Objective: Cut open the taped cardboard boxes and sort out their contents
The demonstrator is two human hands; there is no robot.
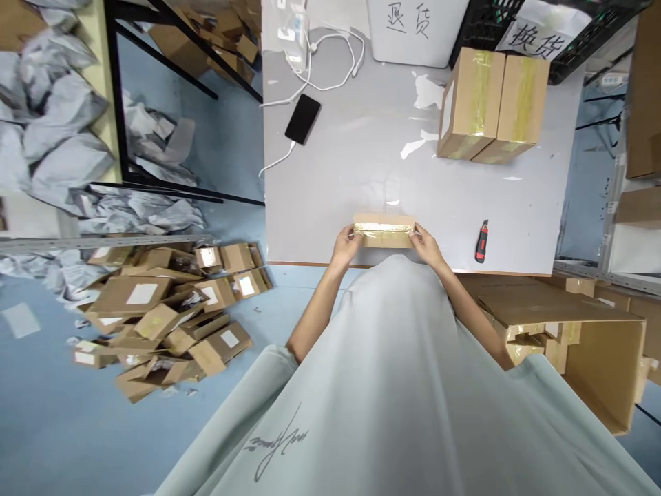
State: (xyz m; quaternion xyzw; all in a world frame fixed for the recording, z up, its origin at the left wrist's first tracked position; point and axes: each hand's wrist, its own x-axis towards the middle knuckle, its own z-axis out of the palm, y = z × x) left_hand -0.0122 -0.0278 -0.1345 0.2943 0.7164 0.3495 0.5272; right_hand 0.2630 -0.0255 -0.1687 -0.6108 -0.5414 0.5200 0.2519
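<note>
A small cardboard box (385,240), with shiny yellowish tape running along its length, is held at the front edge of the grey table (330,186). My left hand (348,246) grips its left end with closed fingers. At the opposite end, my right hand (426,246) grips it the same way. The undersides of the fingers are partly hidden by the box. To the right, a red and black box cutter (482,241) lies on the tabletop, apart from both hands.
Two taped cardboard boxes (472,103) stand at the back right, near a black crate (480,27) and a white bin (417,34). A black phone (303,118) with a white cable lies at left. An open carton (604,358) stands below right; a box pile (170,310) covers the left floor.
</note>
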